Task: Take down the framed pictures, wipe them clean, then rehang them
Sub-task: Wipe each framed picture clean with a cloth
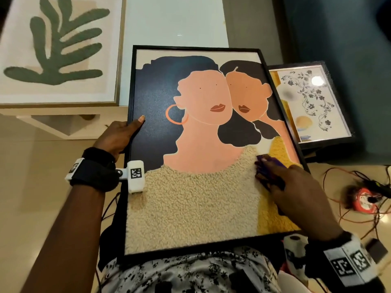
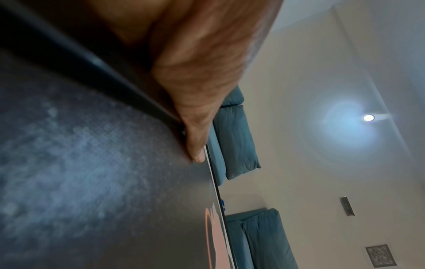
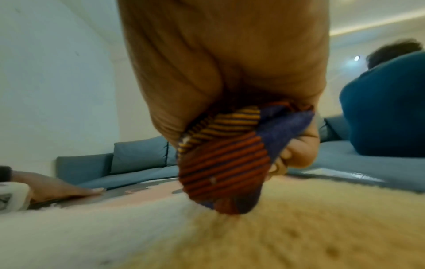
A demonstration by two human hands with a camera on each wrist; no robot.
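Observation:
A large black-framed picture (image 1: pixel 190 144) of two faces lies face up on my lap. My left hand (image 1: pixel 118 134) grips its left edge, thumb lying on the dark blue area (image 2: pixel 195 151), fingers hidden behind the frame. My right hand (image 1: pixel 281 182) holds a bunched purple, orange and yellow striped cloth (image 1: pixel 264 168) and presses it onto the woolly cream and yellow part of the picture (image 3: pixel 230 236). In the right wrist view the cloth (image 3: pixel 225 163) bulges out below the curled fingers.
A wood-framed green leaf picture (image 1: pixel 59 49) lies to the upper left. A smaller glass-fronted floral picture (image 1: pixel 311 104) rests on the teal sofa (image 1: pixel 338 39) at right. Orange cables and a red extension reel (image 1: pixel 364 201) lie on the floor at right. Another person (image 3: pixel 386 102) sits on the sofa.

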